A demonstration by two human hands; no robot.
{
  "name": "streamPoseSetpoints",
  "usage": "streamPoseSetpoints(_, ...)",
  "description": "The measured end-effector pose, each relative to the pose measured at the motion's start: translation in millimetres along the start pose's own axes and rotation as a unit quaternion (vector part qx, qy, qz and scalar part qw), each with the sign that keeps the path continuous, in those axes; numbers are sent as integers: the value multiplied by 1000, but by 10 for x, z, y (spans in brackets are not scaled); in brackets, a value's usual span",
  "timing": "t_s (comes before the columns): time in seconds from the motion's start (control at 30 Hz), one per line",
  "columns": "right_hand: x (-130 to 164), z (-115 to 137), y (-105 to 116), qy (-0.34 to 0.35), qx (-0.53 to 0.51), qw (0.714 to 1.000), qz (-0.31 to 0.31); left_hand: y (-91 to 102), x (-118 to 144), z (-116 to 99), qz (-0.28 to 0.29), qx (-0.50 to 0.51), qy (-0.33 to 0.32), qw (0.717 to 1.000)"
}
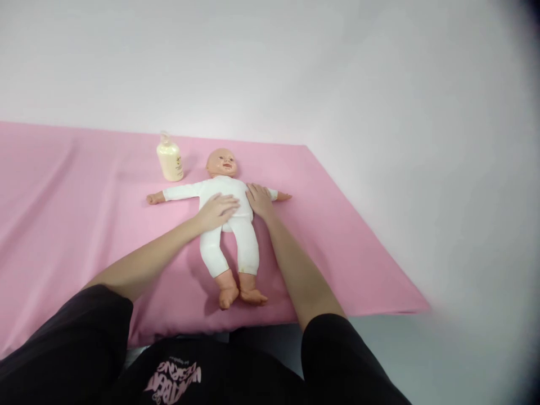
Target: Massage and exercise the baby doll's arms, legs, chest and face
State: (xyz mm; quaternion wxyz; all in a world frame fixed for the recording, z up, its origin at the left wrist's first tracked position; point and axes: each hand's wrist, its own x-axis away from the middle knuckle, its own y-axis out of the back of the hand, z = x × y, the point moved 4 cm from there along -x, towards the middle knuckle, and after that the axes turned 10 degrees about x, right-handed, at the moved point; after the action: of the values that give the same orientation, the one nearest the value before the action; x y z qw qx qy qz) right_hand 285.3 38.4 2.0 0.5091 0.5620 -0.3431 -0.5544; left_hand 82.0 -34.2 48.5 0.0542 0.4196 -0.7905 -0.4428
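A baby doll (244, 239) with a white cloth body lies on its back, head away from me and bare feet toward me. Its arms stretch out to both sides. My left hand (218, 211) rests flat across the doll's belly, fingers extended and pointing right. On the doll's chest near the shoulder at the right lies my right hand (259, 199), its fingers laid out and pointing away from me. Neither hand grips anything. Part of the doll's torso is hidden under my hands.
Pink cloth (337, 253) covers the table, with creases at the left. A cream-coloured pump bottle (170, 161) stands left of the doll's head. The table's right edge slants toward me, and a pale wall (253, 67) rises behind.
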Motion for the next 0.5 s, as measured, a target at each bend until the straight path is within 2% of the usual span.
streamPoseSetpoints(0.1, 4, 4, 7, -2, -13, 1000, -4, 190, 8, 399, -63, -24, 96, 993)
streamPoseSetpoints(0.2, -3, 7, 23, -5, -28, 1000, -4, 300, 43, 681, -104, -37, 164, 980)
streamPoseSetpoints(0.37, -34, 141, 94, -35, -37, 998, 42, 284, 46, 831, -122, -46, 165, 978)
streamPoseSetpoints(0.5, 44, 571, 179, 4, -77, 995, 63, 258, 46, 846, -127, -47, 155, 979)
